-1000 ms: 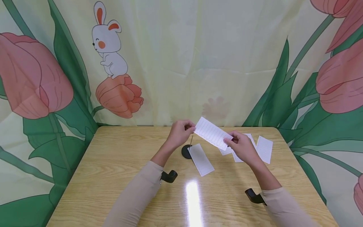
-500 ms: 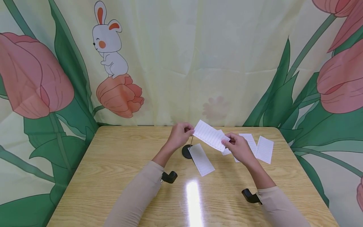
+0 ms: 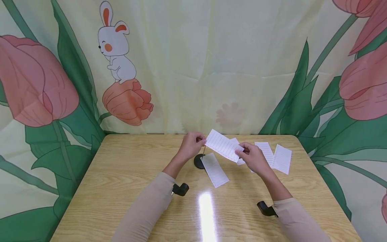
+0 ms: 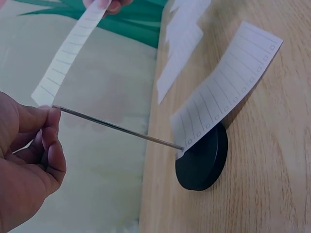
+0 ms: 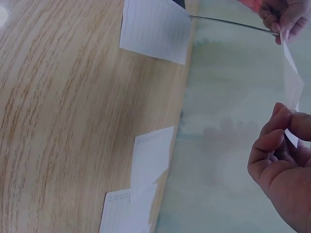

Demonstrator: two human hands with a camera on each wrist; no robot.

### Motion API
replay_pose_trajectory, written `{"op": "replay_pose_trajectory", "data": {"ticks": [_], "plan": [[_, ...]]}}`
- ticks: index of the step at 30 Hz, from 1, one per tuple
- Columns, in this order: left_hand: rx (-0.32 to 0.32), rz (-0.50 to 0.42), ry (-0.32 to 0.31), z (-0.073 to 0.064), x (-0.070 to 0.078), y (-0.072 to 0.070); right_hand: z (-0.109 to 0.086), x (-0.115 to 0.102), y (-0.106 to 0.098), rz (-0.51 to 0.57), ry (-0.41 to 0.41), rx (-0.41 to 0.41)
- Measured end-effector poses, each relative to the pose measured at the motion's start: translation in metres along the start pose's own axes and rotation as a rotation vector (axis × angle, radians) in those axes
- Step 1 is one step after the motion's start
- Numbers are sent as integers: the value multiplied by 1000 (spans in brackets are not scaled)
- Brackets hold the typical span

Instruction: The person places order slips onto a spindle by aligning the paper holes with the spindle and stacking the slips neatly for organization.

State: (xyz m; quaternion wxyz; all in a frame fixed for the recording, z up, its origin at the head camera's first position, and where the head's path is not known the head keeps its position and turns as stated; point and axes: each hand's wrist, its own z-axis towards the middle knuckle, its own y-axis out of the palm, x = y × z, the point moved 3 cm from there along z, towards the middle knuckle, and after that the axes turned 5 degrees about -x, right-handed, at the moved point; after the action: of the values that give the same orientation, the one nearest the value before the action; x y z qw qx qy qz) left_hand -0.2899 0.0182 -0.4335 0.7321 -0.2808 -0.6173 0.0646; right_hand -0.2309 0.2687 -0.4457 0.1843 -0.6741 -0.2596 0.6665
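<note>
Behind my wood-grained surface (image 3: 130, 158) hangs a pale curtain (image 3: 181, 50) printed with tulips (image 3: 39, 84) and a rabbit (image 3: 115, 42). I hold a lined slip (image 3: 222, 145) of paper slantwise in the air: my left hand (image 3: 190, 146) pinches one end right at the tip of a thin metal rod (image 4: 119, 127), and my right hand (image 3: 254, 157) pinches the other. Below, a second slip (image 3: 215, 170) has its corner at the rod's foot, over a round black base (image 3: 198, 162). More slips (image 3: 282, 159) lie to the right, some overlapping.
</note>
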Motion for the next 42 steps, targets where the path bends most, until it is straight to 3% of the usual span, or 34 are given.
{"op": "replay_pose_trajectory", "data": {"ticks": [25,34,42], "plan": [[-1,-20,-68,1,-8,3,5,7,5,-19,9,-20],[-17,-11,-56,1,-12,4,2,10,9,-15,37,-49],[-45,18,-42,3,-19,6,-2,11,17,-40,-1,-118]]}}
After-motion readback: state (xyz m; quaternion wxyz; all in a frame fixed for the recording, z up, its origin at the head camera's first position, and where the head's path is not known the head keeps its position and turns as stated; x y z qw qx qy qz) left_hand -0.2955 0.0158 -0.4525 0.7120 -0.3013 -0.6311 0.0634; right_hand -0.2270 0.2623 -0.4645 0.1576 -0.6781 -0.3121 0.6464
